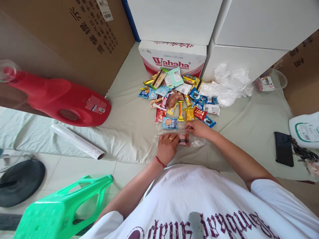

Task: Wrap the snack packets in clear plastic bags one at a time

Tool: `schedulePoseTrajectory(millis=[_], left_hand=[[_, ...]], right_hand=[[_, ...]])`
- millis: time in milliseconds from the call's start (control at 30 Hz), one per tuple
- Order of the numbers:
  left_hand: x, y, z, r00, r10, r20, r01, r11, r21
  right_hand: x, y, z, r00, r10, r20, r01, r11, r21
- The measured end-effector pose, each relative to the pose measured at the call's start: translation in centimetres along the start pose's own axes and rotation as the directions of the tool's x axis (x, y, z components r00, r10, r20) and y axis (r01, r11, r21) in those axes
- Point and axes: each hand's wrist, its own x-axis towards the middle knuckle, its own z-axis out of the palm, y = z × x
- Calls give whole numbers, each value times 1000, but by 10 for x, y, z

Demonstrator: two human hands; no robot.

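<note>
My left hand [167, 146], with a ring and a red cord at the wrist, lies closed over a brown snack packet [184, 139] near the front edge of the covered surface. Its fingers hide the packet's left part. Just to the right, my right hand [198, 128] has its fingers curled in a pinch at a clear plastic bag [199, 142], which spreads around the packet. A light blue snack packet [170, 123] lies just beyond my left hand. Behind it is a pile of mixed small snacks, among them a yellow-wrapped stick [181, 111] and a red packet [200, 113].
A Wahaha carton [174, 59] stands behind the pile, with crumpled clear plastic bags [228, 86] to its right. On the left are a red jug [67, 99], a white roll [77, 141] and a green stool [62, 205]. A black phone [284, 149] lies at right.
</note>
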Motion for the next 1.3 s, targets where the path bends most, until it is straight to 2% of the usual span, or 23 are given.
schedulePoseTrajectory(millis=[67,133,200,267,367,467,533,633,733,833,1000,1167,1233,1300], left_hand=[[-2,4,0,1000,7,-18,-6,999,34],[-3,8,-1,1000,14,-14,-13,998,54],[-2,10,-2,1000,24,16,-25,998,64],[0,11,-4,998,26,51,-30,997,77],[2,13,-6,996,31,88,-40,995,96],[2,13,-7,993,60,98,-69,993,95],[2,13,-6,993,66,99,-74,994,79],[1,13,-5,992,61,108,-67,996,53],[1,13,-2,994,60,90,-65,996,54],[-2,10,1,997,50,57,-53,997,48],[-11,0,5,992,-109,-69,107,994,-27],[-29,-11,9,953,-183,-240,128,966,-225],[-34,-17,10,917,-282,-281,190,930,-313],[-33,-26,10,859,-399,-321,281,891,-356]], right_hand=[[6,-4,-7,995,36,-97,-48,991,-123],[15,-11,-10,987,-22,-161,-21,967,-256],[25,-19,-8,980,-95,-175,21,924,-382],[36,-24,-4,984,-105,-146,29,894,-447],[48,-26,-4,991,-81,-102,30,903,-428],[50,-26,-16,983,-166,-73,126,916,-382],[44,-28,-25,975,-222,-32,197,917,-346],[24,-38,-29,968,-250,3,236,909,-345],[-4,-47,-13,963,-270,-7,246,889,-385],[-29,-45,18,944,-329,2,311,888,-339],[-44,-28,61,922,-381,-72,366,917,-161],[-39,-24,75,924,-378,-61,373,924,-87],[-37,-24,77,925,-376,-59,372,926,-66],[-37,-24,79,923,-379,-60,378,925,-39]])
